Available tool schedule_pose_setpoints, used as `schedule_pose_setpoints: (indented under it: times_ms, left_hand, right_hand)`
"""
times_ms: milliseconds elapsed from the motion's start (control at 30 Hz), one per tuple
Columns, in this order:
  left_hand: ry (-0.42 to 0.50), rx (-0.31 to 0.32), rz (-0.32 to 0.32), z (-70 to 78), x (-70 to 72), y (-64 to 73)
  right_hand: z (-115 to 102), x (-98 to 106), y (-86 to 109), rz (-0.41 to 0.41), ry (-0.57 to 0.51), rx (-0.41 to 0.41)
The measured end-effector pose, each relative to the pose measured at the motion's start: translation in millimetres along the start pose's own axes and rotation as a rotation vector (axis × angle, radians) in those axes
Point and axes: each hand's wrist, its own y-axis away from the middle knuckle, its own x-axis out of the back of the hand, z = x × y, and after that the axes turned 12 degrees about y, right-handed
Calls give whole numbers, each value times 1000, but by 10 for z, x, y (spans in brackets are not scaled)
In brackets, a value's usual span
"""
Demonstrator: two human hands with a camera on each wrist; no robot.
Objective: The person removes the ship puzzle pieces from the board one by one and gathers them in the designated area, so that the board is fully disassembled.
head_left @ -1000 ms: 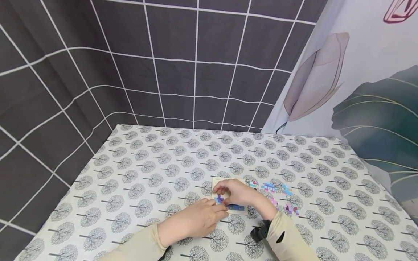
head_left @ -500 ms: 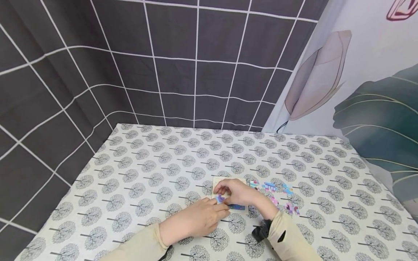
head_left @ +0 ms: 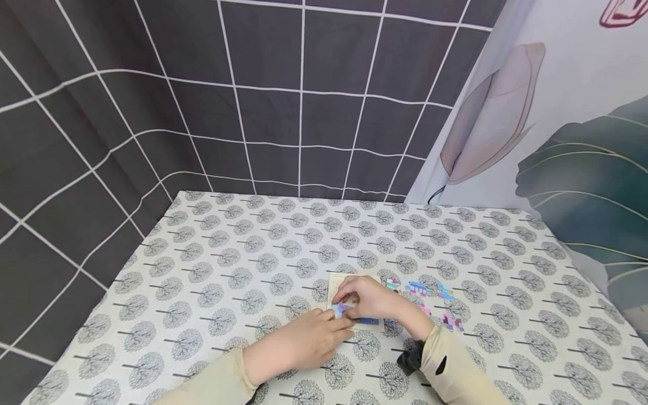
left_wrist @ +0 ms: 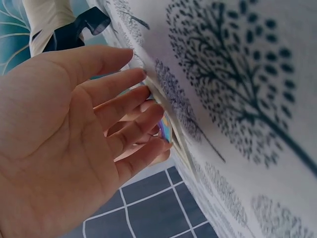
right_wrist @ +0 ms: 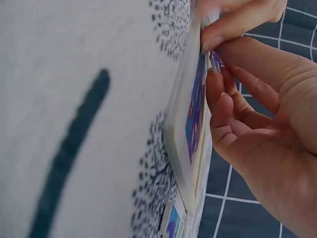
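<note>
A small jigsaw puzzle in a pale tray [head_left: 374,326] lies on the cloth, with a dark blue strip of picture along its near side. My right hand [head_left: 372,298] reaches over it and pinches a purple and light-blue puzzle piece [right_wrist: 215,62] between thumb and fingers, close over the tray. From the near left, my left hand [head_left: 316,337] comes in with its fingers loosely extended, palm facing the left wrist camera. Its fingertips [left_wrist: 163,144] rest at the tray's edge, right beside the piece. The right hand covers much of the tray's far part in the head view.
Several loose puzzle pieces lie right of the tray, among them a blue one [head_left: 418,288], a light-blue and orange one [head_left: 445,291] and a pink and dark one [head_left: 452,322]. A tree-print cloth [head_left: 253,264] covers the table; a dark grid curtain [head_left: 268,112] hangs behind.
Both hands stay at the tray with almost no shift. The purple and light-blue piece turns or tilts slightly under the right fingers. The head view drifts a little.
</note>
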Motion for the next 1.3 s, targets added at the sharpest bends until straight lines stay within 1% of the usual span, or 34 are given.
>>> schedule_pose_setpoints:
  times_ms: [133, 267, 333, 400, 467, 533, 633, 700, 733, 833, 967, 1167, 1300]
  left_hand:
    - [9, 8, -7, -14, -1, 39]
    - [33, -17, 11, -38, -7, 56]
    - [58, -26, 24, -56, -4, 61]
    - [99, -21, 39, -79, 13, 69]
    - [139, 0, 55, -108, 47, 85]
    - [158, 32, 76, -148, 83, 105]
    - [162, 81, 108, -218, 142, 128]
    - [151, 113, 115, -258, 156, 129]
    - [145, 123, 112, -271, 158, 128]
    - [140, 151, 71, -285, 142, 131]
    - [119, 159, 22, -273, 116, 146]
    - [105, 202, -28, -253, 77, 141]
    - [99, 221, -49, -236, 53, 132]
  right_hand:
    - [-2, -5, 4, 0, 16, 14]
    - [-5, -1, 9, -7, 40, 31]
    - [-8, 3, 11, -10, 46, 42]
    - [-10, 8, 14, -11, 51, 47]
    - [-11, 10, 21, -14, 53, 50]
    - [-11, 10, 30, -16, 47, 53]
    - [-12, 10, 42, -25, 12, 55]
    - [-25, 16, 49, -30, -17, 48]
    - [-34, 20, 52, -31, -29, 43]
    - [-69, 29, 57, -26, -41, 36]
    - [-100, 28, 59, -16, -33, 32]
    - [-108, 18, 67, 15, 0, 23]
    - [-116, 8, 87, 13, 19, 15]
